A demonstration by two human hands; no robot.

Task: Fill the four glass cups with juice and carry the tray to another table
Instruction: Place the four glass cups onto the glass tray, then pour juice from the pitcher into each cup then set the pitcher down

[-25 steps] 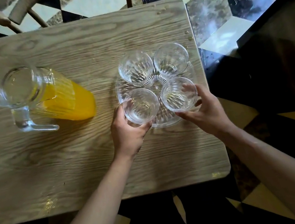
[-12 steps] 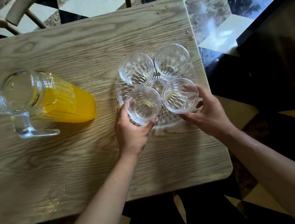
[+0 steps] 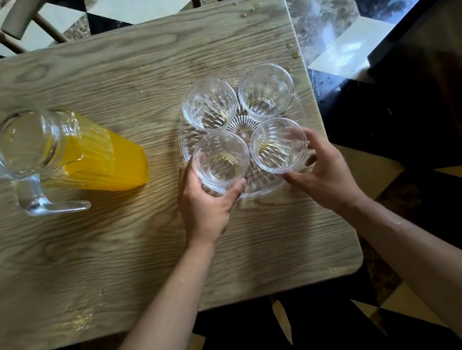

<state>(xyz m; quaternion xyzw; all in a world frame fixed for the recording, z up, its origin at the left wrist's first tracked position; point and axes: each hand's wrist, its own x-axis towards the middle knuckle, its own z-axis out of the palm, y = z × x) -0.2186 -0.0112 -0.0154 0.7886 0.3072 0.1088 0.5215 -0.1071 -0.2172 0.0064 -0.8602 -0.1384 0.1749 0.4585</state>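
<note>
Glass cups fill the clear tray point(image 3: 187, 139), all four seemingly empty. Left hand point(image 3: 203, 207) curls around the seven o'clock cup point(image 3: 221, 159); right hand point(image 3: 322, 171) clasps the five o'clock cup point(image 3: 278, 145). At nine o'clock stands the juice pitcher point(image 3: 68, 159) on the wooden table point(image 3: 117, 270).

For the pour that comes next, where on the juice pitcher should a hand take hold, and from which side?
Judging by its pose, grip the clear handle of the pitcher, coming from the near edge of the table: the handle juts toward the person, and the ribbed body looks too wide to wrap.
</note>
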